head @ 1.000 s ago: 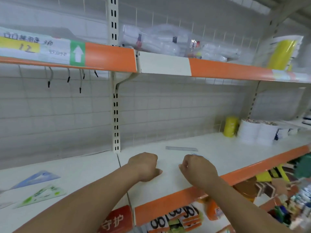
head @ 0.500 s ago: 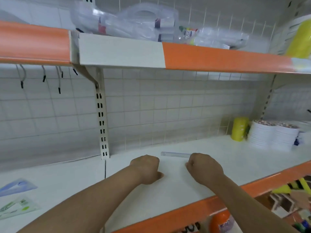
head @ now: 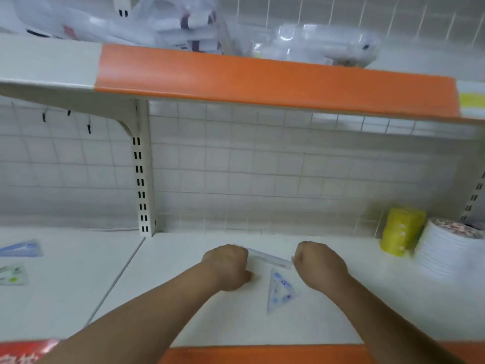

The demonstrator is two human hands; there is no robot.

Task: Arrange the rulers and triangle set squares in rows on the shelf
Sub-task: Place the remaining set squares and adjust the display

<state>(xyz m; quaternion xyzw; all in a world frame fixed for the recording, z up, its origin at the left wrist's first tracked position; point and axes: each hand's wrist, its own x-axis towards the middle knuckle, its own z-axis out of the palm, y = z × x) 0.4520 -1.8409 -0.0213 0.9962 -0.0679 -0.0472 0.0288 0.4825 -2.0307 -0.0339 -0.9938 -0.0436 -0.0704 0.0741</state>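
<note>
— Both hands have gone forward to the ruler [head: 270,258]. The left hand [head: 225,266] curls round one end and the right hand [head: 320,266] round the other, each seeming to pinch it.
— And the set square [head: 280,290]?
— Uncovered now, flat on the shelf [head: 210,324] just in front of the ruler. A blue set square [head: 21,249] and a green set square [head: 13,274] lie well left of the ruler.
— So a row is starting?
— I judge so; the ruler sits skewed and wants straightening.
— Any writing?
— Blue print on the near set square and white characters on a red sign [head: 23,353], both too blurred to read.
</note>
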